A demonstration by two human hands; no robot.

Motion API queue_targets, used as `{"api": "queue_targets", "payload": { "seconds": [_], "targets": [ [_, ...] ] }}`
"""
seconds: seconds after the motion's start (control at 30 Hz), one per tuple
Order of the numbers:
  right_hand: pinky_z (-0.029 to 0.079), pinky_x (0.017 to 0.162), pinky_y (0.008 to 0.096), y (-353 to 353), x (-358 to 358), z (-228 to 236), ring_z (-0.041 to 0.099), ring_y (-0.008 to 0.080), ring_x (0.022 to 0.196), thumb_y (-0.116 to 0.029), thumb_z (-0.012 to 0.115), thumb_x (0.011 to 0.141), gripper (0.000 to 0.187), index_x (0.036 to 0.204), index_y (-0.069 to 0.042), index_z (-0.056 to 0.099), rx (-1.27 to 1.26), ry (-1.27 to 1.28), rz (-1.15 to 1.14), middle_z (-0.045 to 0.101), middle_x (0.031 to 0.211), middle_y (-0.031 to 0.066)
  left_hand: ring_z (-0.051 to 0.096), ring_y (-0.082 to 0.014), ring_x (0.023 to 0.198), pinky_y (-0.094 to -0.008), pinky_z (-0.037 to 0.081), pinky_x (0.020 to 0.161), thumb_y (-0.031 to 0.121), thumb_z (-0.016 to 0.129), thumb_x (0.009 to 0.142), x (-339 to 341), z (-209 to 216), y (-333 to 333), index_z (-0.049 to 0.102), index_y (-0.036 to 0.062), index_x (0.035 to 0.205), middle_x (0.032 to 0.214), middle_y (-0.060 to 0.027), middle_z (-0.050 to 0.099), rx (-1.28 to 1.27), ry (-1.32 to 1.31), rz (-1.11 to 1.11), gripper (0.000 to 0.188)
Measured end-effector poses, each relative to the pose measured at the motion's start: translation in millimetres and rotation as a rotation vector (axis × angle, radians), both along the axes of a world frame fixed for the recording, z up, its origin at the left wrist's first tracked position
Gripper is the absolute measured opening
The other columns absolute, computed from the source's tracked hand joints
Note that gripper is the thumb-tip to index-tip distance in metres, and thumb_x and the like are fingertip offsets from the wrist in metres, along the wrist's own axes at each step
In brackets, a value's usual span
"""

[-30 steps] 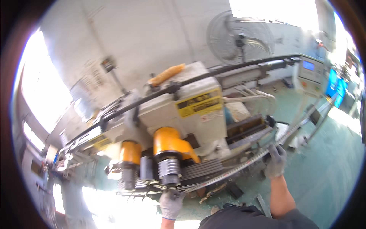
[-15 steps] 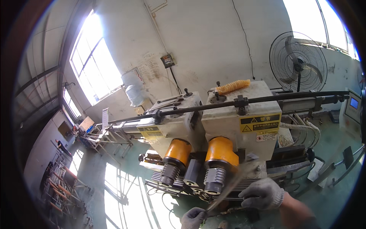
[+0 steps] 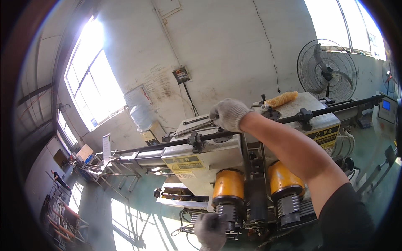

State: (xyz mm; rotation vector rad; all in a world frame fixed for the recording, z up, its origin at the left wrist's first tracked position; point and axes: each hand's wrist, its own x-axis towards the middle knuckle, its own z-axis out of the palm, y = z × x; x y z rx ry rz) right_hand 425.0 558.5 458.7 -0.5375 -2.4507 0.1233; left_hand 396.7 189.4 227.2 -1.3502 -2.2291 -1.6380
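Observation:
Across the top of the machine stretches my right arm, its gloved right hand at the far end with fingers curled. The fingertips close on one end of a wrench lying on the machine's top; another long tool lies beside it. My left hand, also gloved, is low in front of the left orange-sleeved spindle, its fingers curled. Whatever it holds, if anything, is hidden. To the right, partly behind my arm, is a second orange-sleeved spindle.
A black bar runs along the machine's top. A coiled yellow hose rests behind my forearm. At the back right stands a fan, with a control box and screen farther right. Racks stand far left.
My right hand has moved up and left from the machine's front to the tools on top. The long thin strip near my left hand no longer shows. The view has shifted.

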Motion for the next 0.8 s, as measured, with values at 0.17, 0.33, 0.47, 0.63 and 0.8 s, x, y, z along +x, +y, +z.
{"api": "queue_targets", "payload": {
  "seconds": [0.17,0.33,0.47,0.63,0.8],
  "targets": [
    [0.067,0.101,0.0502,48,-131,-18,0.084,0.0416,0.112,-0.016,0.081,0.093,0.029,0.120,-0.013,0.092,0.139,-0.441,-0.054,0.088,0.118,0.0211,0.069,-0.0412,0.086,-0.0542,0.055,0.074,0.011,0.088,0.101,-24,0,16,0.074,0.0087,0.100,0.094,-0.0161,0.072,0.091,0.401,0.038,0.014],
    [0.067,0.101,0.0496,68,-187,-56,0.085,0.0425,0.116,-0.011,0.078,0.089,0.027,0.111,-0.004,0.092,0.206,-0.483,-0.111,0.087,0.119,0.0255,0.072,-0.0452,0.094,-0.0557,0.059,0.083,0.007,0.084,0.100,-32,-2,19,0.073,0.0078,0.106,0.101,-0.0180,0.074,0.129,0.363,0.028,0.013],
    [0.067,0.099,0.0495,80,-199,-56,0.084,0.0427,0.118,-0.013,0.080,0.087,0.029,0.110,-0.002,0.092,0.228,-0.662,-0.048,0.085,0.119,0.0288,0.074,-0.0462,0.098,-0.0551,0.061,0.087,0.007,0.084,0.100,-37,-4,18,0.073,0.0061,0.112,0.106,-0.0197,0.074,0.189,0.349,-0.020,0.016],
    [0.066,0.097,0.0499,89,-204,-61,0.085,0.0402,0.115,-0.022,0.080,0.091,0.038,0.123,-0.006,0.091,0.037,-0.706,-0.010,0.086,0.126,0.0245,0.073,-0.0432,0.094,-0.0537,0.060,0.085,0.010,0.086,0.103,-42,-19,19,0.072,0.0045,0.112,0.104,-0.0194,0.074,0.214,0.332,-0.051,0.017],
    [0.065,0.103,0.0492,96,-188,-71,0.083,0.0359,0.121,-0.027,0.085,0.087,0.047,0.131,-0.011,0.091,-0.054,-0.560,-0.085,0.086,0.133,0.0195,0.066,-0.0375,0.084,-0.0517,0.054,0.077,0.021,0.090,0.106,-40,-27,19,0.073,0.0049,0.109,0.095,-0.0154,0.069,0.148,0.290,-0.029,0.024]
  ]
}}
